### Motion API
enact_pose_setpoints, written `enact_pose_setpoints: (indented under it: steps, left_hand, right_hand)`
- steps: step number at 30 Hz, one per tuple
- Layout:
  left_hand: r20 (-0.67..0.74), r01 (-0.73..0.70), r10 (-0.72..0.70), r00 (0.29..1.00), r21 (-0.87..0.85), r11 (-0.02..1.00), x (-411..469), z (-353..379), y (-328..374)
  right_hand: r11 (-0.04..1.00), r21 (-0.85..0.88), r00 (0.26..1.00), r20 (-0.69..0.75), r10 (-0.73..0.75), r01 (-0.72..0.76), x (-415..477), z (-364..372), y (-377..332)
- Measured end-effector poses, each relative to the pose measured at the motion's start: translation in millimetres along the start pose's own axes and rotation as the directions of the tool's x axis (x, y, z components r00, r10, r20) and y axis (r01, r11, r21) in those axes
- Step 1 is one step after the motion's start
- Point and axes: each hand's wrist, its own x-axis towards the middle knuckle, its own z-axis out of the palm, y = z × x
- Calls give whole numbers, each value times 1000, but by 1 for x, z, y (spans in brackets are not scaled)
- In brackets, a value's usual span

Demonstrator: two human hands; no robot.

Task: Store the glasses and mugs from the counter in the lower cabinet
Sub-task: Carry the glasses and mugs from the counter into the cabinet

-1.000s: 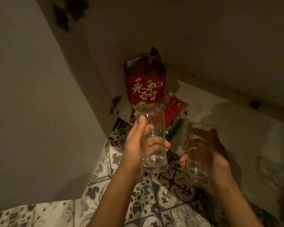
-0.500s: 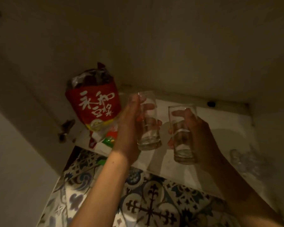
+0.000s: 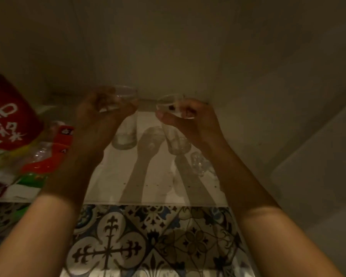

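Observation:
Both my arms reach into the dim lower cabinet. My left hand (image 3: 100,114) grips a clear tall glass (image 3: 126,134) near its rim, and the glass's base sits at or just above the pale cabinet floor (image 3: 156,188). My right hand (image 3: 190,118) holds a second clear glass (image 3: 177,142) by its upper part, tilted slightly, with its base close to the floor. The two glasses stand side by side, a small gap between them. My fingers hide part of each rim.
A red snack bag with white lettering (image 3: 10,124) and smaller red and green packets (image 3: 48,156) fill the cabinet's left side. The back wall (image 3: 168,56) is just behind the glasses. A side wall (image 3: 308,136) rises at the right. Patterned floor tiles (image 3: 148,236) lie in front.
My view and both hands have moved deeper into the cabinet and to the right. The glasses went from held up in the air down to the cabinet floor.

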Motion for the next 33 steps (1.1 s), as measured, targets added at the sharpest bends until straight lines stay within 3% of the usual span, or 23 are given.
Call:
enact_pose_setpoints:
  steps: [2, 7, 16, 21, 33]
  left_hand:
    - [0, -18, 18, 1000, 54, 998, 3, 7, -11]
    - [21, -2, -1, 1000, 158, 987, 9, 27, -56]
    - [72, 43, -55, 996, 148, 988, 20, 65, -114]
    - [84, 68, -85, 993, 191, 979, 20, 81, -145]
    - [188, 13, -57, 981, 228, 974, 10, 109, -188]
  right_hand:
    - [992, -128, 1000, -3, -11, 11, 2, -13, 5]
    - [972, -232, 997, -48, -58, 46, 13, -31, 26]
    - [923, -383, 997, 46, 54, -32, 24, -33, 84]
    - [913, -388, 983, 73, 170, -129, 30, -33, 119]
    - [910, -386, 967, 128, 218, -154, 31, -28, 166]
